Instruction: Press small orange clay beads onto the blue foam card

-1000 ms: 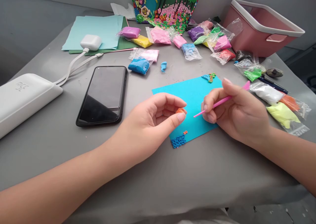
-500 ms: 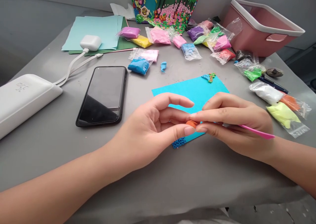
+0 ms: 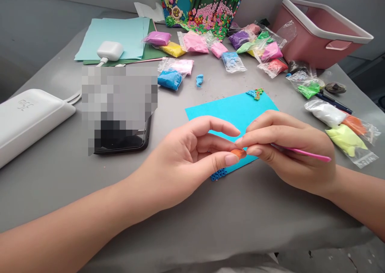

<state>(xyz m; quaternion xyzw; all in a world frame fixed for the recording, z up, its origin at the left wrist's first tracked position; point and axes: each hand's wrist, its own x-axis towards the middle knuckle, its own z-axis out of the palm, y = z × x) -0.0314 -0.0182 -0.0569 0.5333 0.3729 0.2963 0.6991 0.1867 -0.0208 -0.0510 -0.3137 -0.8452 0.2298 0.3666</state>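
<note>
My left hand (image 3: 186, 160) pinches a small lump of orange clay (image 3: 238, 153) between thumb and fingers. The fingertips of my right hand (image 3: 285, 148) touch the same lump, while that hand also holds a thin pink stick tool (image 3: 306, 154) pointing back toward my wrist. Both hands hover over the near edge of a blue foam sheet (image 3: 228, 110). Small blue clay dots (image 3: 218, 174) sit at the sheet's near corner, and a cluster of blue, green and orange dots (image 3: 255, 93) at its far corner.
Several bags of coloured clay (image 3: 195, 44) lie across the back; white (image 3: 325, 113), orange (image 3: 355, 124) and yellow (image 3: 345, 139) bags lie at right. A pink basket (image 3: 319, 32) stands back right. A phone (image 3: 120, 140), white power bank (image 3: 27, 120) and paper sheets (image 3: 117, 38) lie left.
My right hand turned the pink stick from pointing at the sheet to pointing backward, and moved left to meet my left hand at the orange clay lump.
</note>
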